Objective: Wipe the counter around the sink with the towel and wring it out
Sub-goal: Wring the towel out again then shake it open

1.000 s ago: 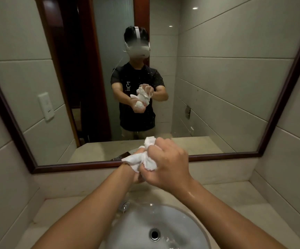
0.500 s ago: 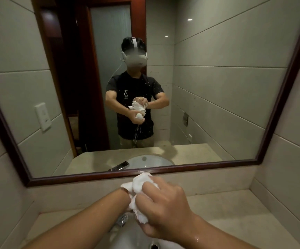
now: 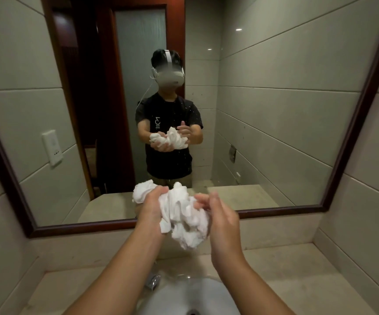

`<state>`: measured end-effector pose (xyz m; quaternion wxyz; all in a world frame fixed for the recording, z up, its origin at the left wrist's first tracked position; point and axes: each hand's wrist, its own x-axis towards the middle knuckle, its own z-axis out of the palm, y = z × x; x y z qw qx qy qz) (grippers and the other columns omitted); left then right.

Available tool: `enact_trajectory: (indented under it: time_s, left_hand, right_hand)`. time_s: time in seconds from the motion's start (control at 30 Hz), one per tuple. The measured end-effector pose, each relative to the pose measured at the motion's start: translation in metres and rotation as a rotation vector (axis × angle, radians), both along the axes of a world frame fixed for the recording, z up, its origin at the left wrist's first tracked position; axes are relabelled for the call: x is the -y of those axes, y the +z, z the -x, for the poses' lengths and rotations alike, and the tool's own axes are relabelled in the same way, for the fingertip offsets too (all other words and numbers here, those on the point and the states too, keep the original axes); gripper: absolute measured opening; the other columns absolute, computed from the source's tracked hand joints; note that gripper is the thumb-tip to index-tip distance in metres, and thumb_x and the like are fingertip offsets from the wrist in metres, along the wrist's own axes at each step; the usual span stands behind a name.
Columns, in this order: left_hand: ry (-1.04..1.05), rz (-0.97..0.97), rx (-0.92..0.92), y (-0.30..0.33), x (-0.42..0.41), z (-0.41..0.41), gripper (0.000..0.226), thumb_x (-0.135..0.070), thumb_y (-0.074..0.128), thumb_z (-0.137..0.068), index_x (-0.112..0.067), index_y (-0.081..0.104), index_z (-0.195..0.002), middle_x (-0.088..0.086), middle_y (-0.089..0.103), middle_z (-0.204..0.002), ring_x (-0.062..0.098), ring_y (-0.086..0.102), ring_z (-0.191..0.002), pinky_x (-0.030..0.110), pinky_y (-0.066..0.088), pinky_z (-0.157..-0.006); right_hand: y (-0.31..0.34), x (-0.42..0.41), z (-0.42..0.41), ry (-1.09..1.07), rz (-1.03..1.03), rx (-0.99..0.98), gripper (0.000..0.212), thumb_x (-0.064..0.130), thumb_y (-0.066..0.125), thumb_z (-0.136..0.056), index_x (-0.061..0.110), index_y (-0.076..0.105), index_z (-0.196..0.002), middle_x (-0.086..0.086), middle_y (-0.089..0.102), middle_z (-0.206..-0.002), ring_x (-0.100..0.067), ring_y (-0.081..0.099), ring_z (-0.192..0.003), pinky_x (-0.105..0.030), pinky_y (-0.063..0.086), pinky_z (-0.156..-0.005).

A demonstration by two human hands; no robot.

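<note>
Beige stone formed the tabletop point(image 3: 297, 276) around the sink point(image 3: 190, 296), the landmark for everything else. Above the sink, the left hand point(image 3: 153, 209) had its fingers point(image 3: 159, 192) clenched around the towel point(image 3: 184, 217), which bulged out of the fist as a loose white bunch. The right hand point(image 3: 222, 220) stood beside it, fingers point(image 3: 201, 202) spread and only brushing the cloth, not gripping. With one hand holding, the hanging lower folds could slip free and drop into the sink, or drip onto the tabletop just wiped. A tap point(image 3: 153, 280) sat at the sink's left rim. Behind the sink hung a wood-framed mirror point(image 3: 297, 123) on pale tiled walls, reflecting the person.
</note>
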<state>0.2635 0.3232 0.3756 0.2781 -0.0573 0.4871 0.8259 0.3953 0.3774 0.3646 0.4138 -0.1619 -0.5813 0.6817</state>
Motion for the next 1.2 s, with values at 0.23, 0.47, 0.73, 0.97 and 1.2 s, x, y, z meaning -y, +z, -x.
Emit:
enact_trajectory:
  time_s: [0.23, 0.47, 0.73, 0.97, 1.2]
  left_hand:
    - [0.185, -0.003, -0.377, 0.011, 0.0, -0.021, 0.067, -0.026, 0.08, -0.049, -0.011, 0.062, -0.112, 0.014, 0.07, -0.103, 0.03, 0.07, -0.09, 0.05, 0.058, -0.082]
    - [0.012, -0.025, -1.114, 0.029, 0.016, -0.024, 0.033, -0.01, 0.071, -0.065, -0.014, 0.055, -0.093, 0.024, 0.06, -0.094, 0.037, 0.062, -0.084, 0.047, 0.053, -0.074]
    - [-0.223, -0.062, -1.188, 0.022, 0.028, -0.04, 0.038, -0.002, 0.072, -0.068, -0.01, 0.054, -0.1, 0.01, 0.071, -0.102, 0.031, 0.067, -0.097, 0.049, 0.056, -0.083]
    - [0.123, -0.163, -0.962, 0.012, 0.018, -0.066, 0.055, -0.001, 0.073, -0.069, -0.03, 0.054, -0.112, 0.019, 0.065, -0.095, 0.035, 0.066, -0.085, 0.044, 0.057, -0.075]
    - [0.382, -0.068, -0.424, 0.013, -0.003, -0.051, 0.063, -0.007, 0.079, -0.076, -0.034, 0.047, -0.123, -0.003, 0.057, -0.112, 0.016, 0.062, -0.096, 0.032, 0.056, -0.076]
  right_hand:
    - [-0.026, 0.0, 0.016, -0.082, 0.502, 0.253, 0.023, 0.038, 0.066, -0.093, 0.023, 0.065, -0.109, -0.007, 0.073, -0.102, -0.027, 0.07, -0.091, -0.04, 0.057, -0.079]
    - [-0.03, -0.006, -0.002, 0.704, 0.766, 0.244, 0.066, 0.054, 0.07, -0.081, 0.011, 0.065, -0.131, -0.016, 0.061, -0.137, -0.048, 0.063, -0.114, -0.04, 0.057, -0.083]
    - [-0.011, -0.018, 0.003, 0.569, 1.003, -0.143, 0.084, 0.073, 0.051, -0.084, 0.001, 0.069, -0.122, -0.028, 0.063, -0.128, -0.047, 0.06, -0.118, -0.057, 0.041, -0.108]
    - [-0.01, -0.009, 0.029, 0.395, 0.922, -0.162, 0.048, 0.026, 0.048, -0.088, -0.002, 0.068, -0.122, -0.026, 0.065, -0.126, -0.043, 0.058, -0.122, -0.05, 0.042, -0.11]
    - [-0.005, -0.008, 0.034, -0.176, 0.701, -0.098, 0.012, 0.007, 0.069, -0.071, 0.008, 0.058, -0.066, -0.007, 0.059, -0.063, -0.025, 0.06, -0.058, -0.037, 0.048, -0.059]
